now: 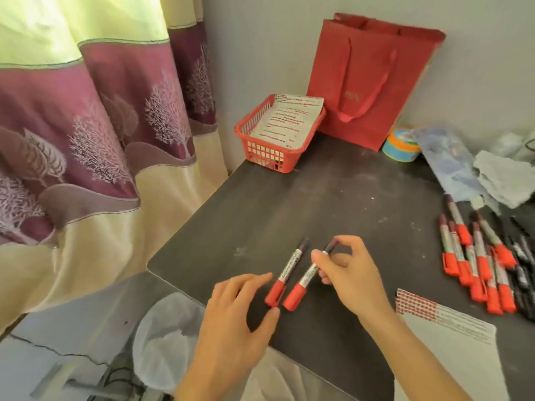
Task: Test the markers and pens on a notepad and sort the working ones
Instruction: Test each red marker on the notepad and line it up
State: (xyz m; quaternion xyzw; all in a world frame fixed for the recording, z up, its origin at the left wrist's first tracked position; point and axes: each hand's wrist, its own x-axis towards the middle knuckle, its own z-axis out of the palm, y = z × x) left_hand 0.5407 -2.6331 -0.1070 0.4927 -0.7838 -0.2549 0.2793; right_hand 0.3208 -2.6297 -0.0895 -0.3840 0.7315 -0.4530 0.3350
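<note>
Two red-capped markers lie side by side near the front left of the dark table (333,204). My right hand (353,273) pinches the right marker (307,277) by its barrel between thumb and fingers. The left marker (285,274) lies on the table; my left hand (234,319) rests beside it with fingers straight, fingertips touching its red cap. A pile of several more red-capped markers (477,264) and some dark pens (521,273) lies at the right. A notepad sheet (451,351) with red scribbles along its top sits at the front right.
A red plastic basket (260,146) holding a scribbled paper stands at the back left corner, a red paper bag (370,82) behind it. A tape roll (401,146) and crumpled cloths (498,178) lie at the back right. A curtain hangs at the left; a bin stands below the table's edge.
</note>
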